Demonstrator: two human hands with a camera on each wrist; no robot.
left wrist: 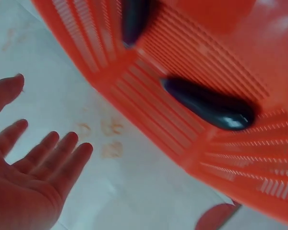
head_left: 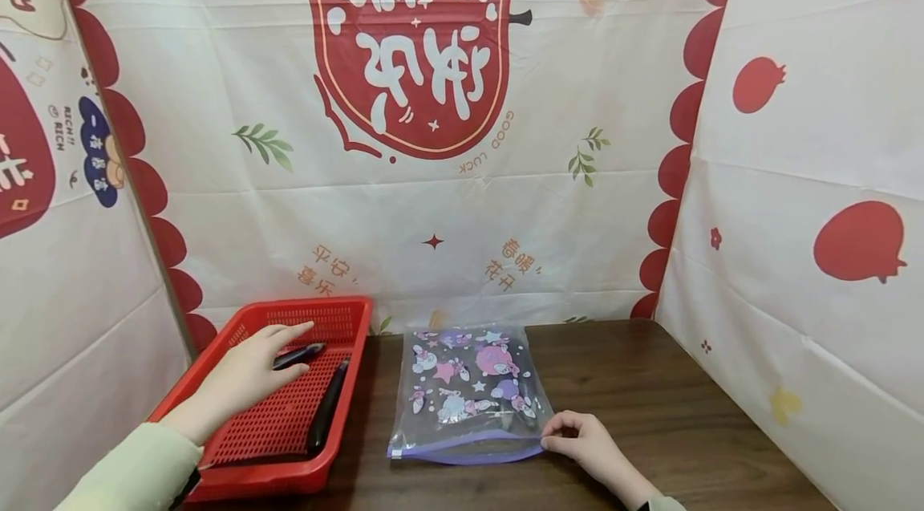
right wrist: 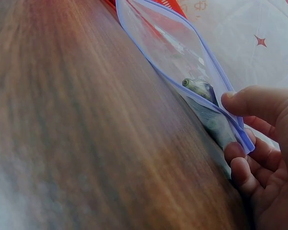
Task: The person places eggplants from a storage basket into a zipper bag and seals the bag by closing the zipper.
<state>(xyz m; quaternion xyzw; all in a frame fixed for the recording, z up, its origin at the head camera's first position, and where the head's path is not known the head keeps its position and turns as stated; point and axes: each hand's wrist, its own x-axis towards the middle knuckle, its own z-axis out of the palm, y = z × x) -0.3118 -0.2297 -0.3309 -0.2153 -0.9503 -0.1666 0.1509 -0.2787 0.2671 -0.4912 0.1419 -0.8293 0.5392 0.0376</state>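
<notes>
Fingers point(right wrist: 234, 151) on bag point(head_left: 472, 383), 1 stem point(right wrist: 196, 86) inside (clearest in right wrist view)

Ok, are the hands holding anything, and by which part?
The right hand pinches the zip bag by the right end of its purple zip edge. The left hand, near the red basket, holds nothing.

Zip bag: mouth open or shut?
Open: purple edges of the zip bag stand apart, and the right wrist view shows a green stem end inside. The right hand pinches one corner.
</notes>
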